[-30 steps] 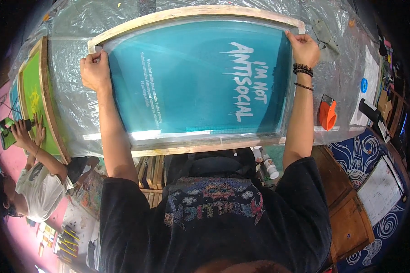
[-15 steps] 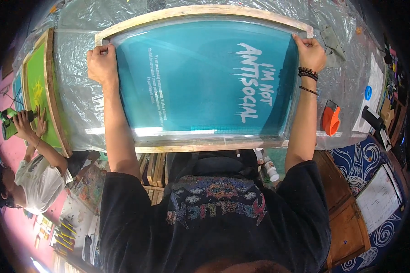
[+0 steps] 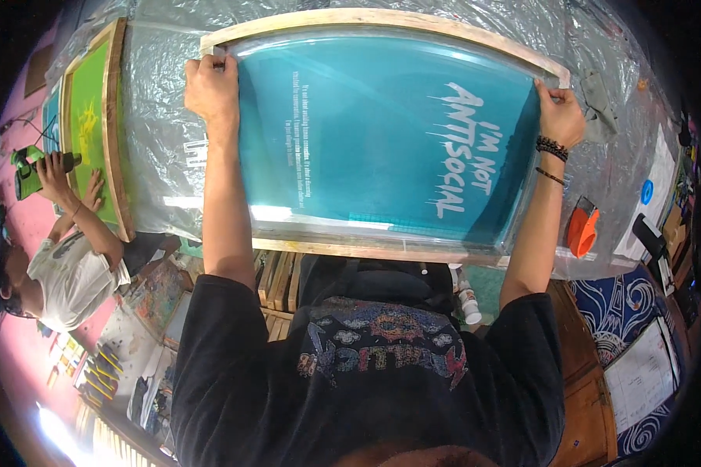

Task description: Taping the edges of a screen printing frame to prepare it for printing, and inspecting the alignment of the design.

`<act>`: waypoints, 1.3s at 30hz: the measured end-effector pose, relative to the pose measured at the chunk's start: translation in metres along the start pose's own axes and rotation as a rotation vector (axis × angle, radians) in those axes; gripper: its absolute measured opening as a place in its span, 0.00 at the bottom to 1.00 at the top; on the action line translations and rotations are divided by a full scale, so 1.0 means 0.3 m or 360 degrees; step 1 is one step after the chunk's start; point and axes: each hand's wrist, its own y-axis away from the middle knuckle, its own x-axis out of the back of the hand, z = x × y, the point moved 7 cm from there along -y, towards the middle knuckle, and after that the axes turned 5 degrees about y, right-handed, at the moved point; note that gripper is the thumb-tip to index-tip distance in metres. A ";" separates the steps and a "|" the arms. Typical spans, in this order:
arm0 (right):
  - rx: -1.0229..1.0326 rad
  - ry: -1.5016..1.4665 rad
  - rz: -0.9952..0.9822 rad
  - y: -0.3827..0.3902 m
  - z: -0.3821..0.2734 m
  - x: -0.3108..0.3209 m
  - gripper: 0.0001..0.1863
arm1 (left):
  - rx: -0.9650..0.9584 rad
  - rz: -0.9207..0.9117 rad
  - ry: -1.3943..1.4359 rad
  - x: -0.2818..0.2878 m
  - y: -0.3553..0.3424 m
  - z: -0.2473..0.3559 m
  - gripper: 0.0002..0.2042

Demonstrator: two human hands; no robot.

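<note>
A wooden-framed screen (image 3: pixel 382 132) with a teal face and white lettering lies across the plastic-covered table. My left hand (image 3: pixel 212 89) is closed at its far left corner, fingertips gripping the edge. At the far right corner my right hand (image 3: pixel 560 113), below which are dark beaded bracelets, also has its fingers closed on the edge, thumb along the inner side. Just what lies under the fingertips is partly hidden. An orange tool (image 3: pixel 581 232) lies to the right of my right forearm.
At left, another person (image 3: pixel 74 276) holds a green-and-black tool (image 3: pixel 29 170) over a green screen (image 3: pixel 88 101). A blue ring (image 3: pixel 646 191) and black object (image 3: pixel 651 237) sit at right, above papers (image 3: pixel 638 377). Stacked wooden frames (image 3: pixel 276 280) and white bottles (image 3: pixel 470 307) are below the table edge.
The whole view has shifted: table, screens and surroundings sit farther right, with the screen's right side lower. Both my hands stay closed at the same corners.
</note>
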 end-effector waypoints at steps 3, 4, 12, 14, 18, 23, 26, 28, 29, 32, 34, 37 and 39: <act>0.0017 0.0057 0.0024 0.002 0.002 -0.003 0.23 | -0.0037 0.0014 -0.0023 0.002 0.004 0.009 0.12; 0.0046 0.0079 0.0045 0.004 -0.002 -0.002 0.23 | -0.0037 0.0010 -0.0016 0.002 0.005 0.013 0.12; 0.0167 0.0040 0.0214 0.016 -0.010 0.014 0.24 | -0.0031 0.0018 -0.0107 0.016 0.009 0.036 0.13; 0.0137 -0.0007 0.0221 0.027 -0.027 0.021 0.24 | -0.0005 0.0013 -0.0096 0.007 0.004 0.007 0.14; 0.0335 -0.0155 0.0329 0.054 -0.031 0.060 0.20 | -0.0065 0.0131 0.0057 0.051 0.038 0.021 0.12; 0.0969 -0.0646 0.0481 0.254 -0.299 0.121 0.11 | -0.0846 -0.0211 0.0660 0.082 0.263 0.394 0.09; 0.1256 -0.0835 0.0258 0.396 -0.559 0.089 0.10 | -0.1140 -0.0512 0.0892 0.047 0.432 0.663 0.18; 0.1342 -0.0932 0.0196 0.437 -0.663 0.062 0.10 | -0.1115 -0.0437 0.0852 0.023 0.448 0.748 0.20; 0.1365 -0.0989 0.0122 0.444 -0.693 0.037 0.12 | -0.1099 -0.0370 0.0831 0.018 0.447 0.764 0.22; 0.1382 -0.1021 0.0038 0.463 -0.743 -0.019 0.13 | -0.1083 -0.0438 0.0685 -0.037 0.426 0.773 0.23; 0.1414 -0.0990 -0.0005 0.462 -0.762 -0.058 0.14 | -0.1084 -0.0417 0.0754 -0.055 0.407 0.748 0.24; 0.1490 -0.0867 0.0029 0.445 -0.710 -0.064 0.15 | -0.1052 -0.0494 0.0893 -0.039 0.378 0.692 0.24; 0.1417 -0.0725 0.0049 0.395 -0.609 -0.065 0.15 | -0.1050 -0.0435 0.0752 -0.034 0.334 0.608 0.23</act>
